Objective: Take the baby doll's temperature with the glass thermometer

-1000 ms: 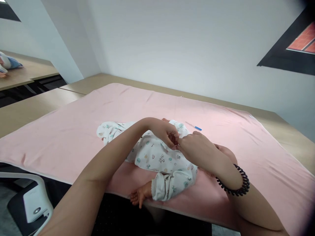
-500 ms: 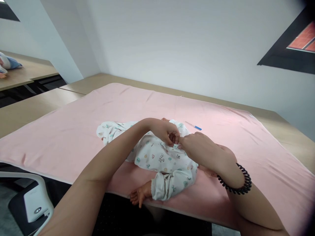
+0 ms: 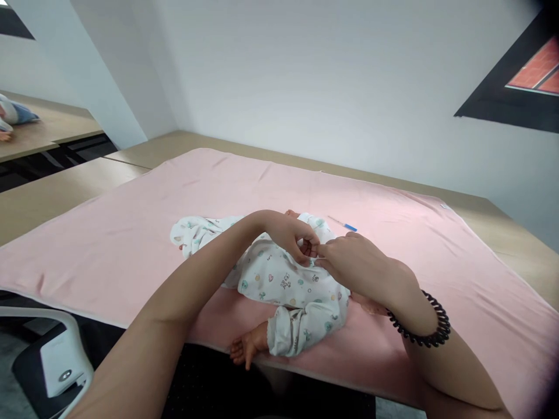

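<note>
A baby doll in a white printed outfit (image 3: 279,279) lies on a pink cloth (image 3: 144,215), one doll hand (image 3: 250,345) reaching past the cloth's front edge. My left hand (image 3: 297,237) is bent over the doll's upper front, its fingers curled and pinching the outfit's fabric. Right beside it, my right hand (image 3: 353,259) has its fingertips pressed together on the same fabric, nearly touching the left fingertips. The exact spot between the fingertips is small and partly hidden. My right forearm covers most of the doll's head.
A thin stick with a blue end (image 3: 349,227) lies on the cloth behind my right hand. Wooden tabletop (image 3: 515,238) borders the cloth, with a wall behind. A white-framed chair (image 3: 65,361) stands at the lower left; another doll (image 3: 20,113) lies on the far-left table.
Both hands stay at the outfit's fabric, with only a very slight shift of the fingers. The view has moved a little.
</note>
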Demonstrator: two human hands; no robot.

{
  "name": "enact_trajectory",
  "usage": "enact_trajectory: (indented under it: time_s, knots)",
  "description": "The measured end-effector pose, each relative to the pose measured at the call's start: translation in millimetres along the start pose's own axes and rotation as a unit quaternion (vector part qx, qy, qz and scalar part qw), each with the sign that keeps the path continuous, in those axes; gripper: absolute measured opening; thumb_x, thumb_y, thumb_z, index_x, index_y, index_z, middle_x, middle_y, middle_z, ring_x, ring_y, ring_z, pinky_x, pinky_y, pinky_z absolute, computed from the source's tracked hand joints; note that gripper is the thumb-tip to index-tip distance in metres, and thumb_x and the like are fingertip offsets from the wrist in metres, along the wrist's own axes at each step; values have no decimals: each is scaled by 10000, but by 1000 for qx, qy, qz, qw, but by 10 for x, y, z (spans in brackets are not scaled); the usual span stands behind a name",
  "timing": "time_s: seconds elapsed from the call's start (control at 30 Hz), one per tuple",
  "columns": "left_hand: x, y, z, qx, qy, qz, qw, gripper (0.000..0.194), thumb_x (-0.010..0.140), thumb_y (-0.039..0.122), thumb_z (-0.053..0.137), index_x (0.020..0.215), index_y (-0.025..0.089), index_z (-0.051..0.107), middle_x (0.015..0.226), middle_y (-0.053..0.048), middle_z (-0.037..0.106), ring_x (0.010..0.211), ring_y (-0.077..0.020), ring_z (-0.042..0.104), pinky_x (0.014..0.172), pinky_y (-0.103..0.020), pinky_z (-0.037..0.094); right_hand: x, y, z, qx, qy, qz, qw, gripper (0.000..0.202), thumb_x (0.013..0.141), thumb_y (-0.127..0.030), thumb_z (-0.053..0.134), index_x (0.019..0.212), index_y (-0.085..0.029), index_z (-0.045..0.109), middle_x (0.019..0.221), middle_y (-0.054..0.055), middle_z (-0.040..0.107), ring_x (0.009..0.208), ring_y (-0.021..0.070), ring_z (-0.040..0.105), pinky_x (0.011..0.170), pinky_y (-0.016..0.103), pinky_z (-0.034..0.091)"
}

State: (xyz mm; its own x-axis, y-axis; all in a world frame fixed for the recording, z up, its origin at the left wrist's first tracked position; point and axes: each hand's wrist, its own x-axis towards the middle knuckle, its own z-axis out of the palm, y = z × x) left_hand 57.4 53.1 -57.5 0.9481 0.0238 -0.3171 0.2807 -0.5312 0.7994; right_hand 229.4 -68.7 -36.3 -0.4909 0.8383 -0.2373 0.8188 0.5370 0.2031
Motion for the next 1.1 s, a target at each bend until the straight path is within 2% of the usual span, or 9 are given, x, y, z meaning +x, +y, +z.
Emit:
enact_trajectory:
  time_s: [0.23,0.37,0.5,0.7,0.93,1.1]
  knots:
    - [46,80,65,33,30,-36,998,118,774,245,673,811,172,589,752,25,578,725,-132,567,678,-289,459,2,-23,-38,35,-7,8,999,319,904,-90,507,597,-174,492,536,-8,473,478,98,286,579,315,227]
    - [15,95,70,40,41,-60,997,160,764,249,698,852,178,585,790,18,617,770,-144,601,702,-291,476,-6,-46,-66,48,-20,19,998,339,921,-72,503,598,-174,516,534,-9,487,471,96,330,593,315,262]
    - [-62,79,48,50,53,-39,997,184,807,274,692,947,198,602,832,11,655,796,-148,626,680,-274,473,-7,-32,-29,60,-3,14,998,346,970,-183,542,624,-183,524,568,-13,519,502,109,344,610,315,284]
    - [-101,76,29,71,46,-23,996,68,850,250,651,882,192,667,850,-1,702,813,-137,635,691,-252,461,2,-12,0,48,-12,-20,999,326,924,-105,520,608,-179,489,582,-19,519,508,105,315,603,311,253]
    - [-77,136,82,101,57,-78,990,47,801,221,675,819,183,696,797,12,705,736,-125,605,648,-245,417,12,2,13,45,-22,-30,998,309,943,-119,516,645,-192,550,646,-8,577,560,128,407,606,317,247]
    - [-279,245,54,144,60,-108,982,138,875,296,613,864,194,706,861,-4,728,796,-137,615,704,-245,430,-24,12,6,29,0,-35,999,343,991,-209,531,653,-196,587,701,15,630,661,160,526,676,326,323]
